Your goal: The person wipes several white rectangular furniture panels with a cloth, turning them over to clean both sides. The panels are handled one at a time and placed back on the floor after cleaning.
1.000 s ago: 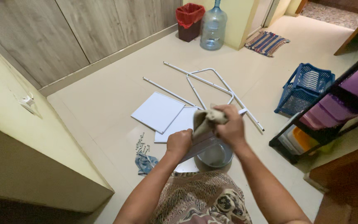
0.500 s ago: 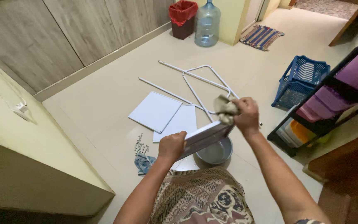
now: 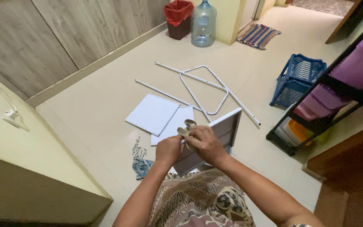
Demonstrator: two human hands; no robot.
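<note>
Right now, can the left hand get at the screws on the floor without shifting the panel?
Probably yes. The screws lie on bare floor just left of the left hand, with nothing between. But that hand grips the white panel that the right hand wipes with a rag, so it must let go.

Both forearms bare, reaching forward and inward from bottom of frame, converging at centre. Left hand [image 3: 168,149] fisted, knuckles up, wrist straight. Right hand [image 3: 205,143] just beside it, touching or nearly so, fingers curled closed, back of hand toward camera. Right elbow bent out wide; left arm straighter.
</note>
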